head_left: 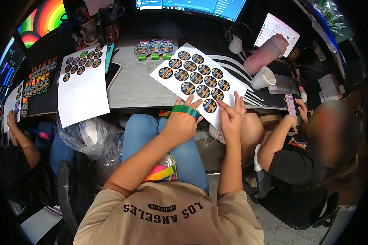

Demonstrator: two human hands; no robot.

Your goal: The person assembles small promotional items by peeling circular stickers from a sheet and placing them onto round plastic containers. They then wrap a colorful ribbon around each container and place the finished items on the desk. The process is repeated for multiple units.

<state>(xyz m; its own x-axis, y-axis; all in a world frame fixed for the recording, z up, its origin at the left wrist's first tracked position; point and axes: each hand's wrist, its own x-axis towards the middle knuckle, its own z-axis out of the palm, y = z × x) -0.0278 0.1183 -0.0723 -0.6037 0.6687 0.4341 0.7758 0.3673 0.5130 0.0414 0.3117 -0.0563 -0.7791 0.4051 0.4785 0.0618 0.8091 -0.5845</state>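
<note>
So the white sheet [235,83] of round black stickers [203,90] is laid at an angle on the bench [131,81], with its near corner poking out past the edge over the lap. The left hand [178,126] is rested on the near edge, fingers spread, with a green ribbon [185,110] looped round it. The right hand [232,118] is set by the lowest stickers, fingertips close together; whether anything's actually pinched by either grip can't be told.

Risk-wise, that overhanging corner could get creased if leaned on, a sticker could be torn by a hasty tug, and the paper could be snagged by that loop. The white cup [263,77] is parked near the sheet too, so a careless swing might knock it.

Writing-wise: orange and pale lettering is printed on the stickers, dark lettering is arched across the tan shirt [167,220], and the monitor [190,7] is filled with tiny text.
</note>
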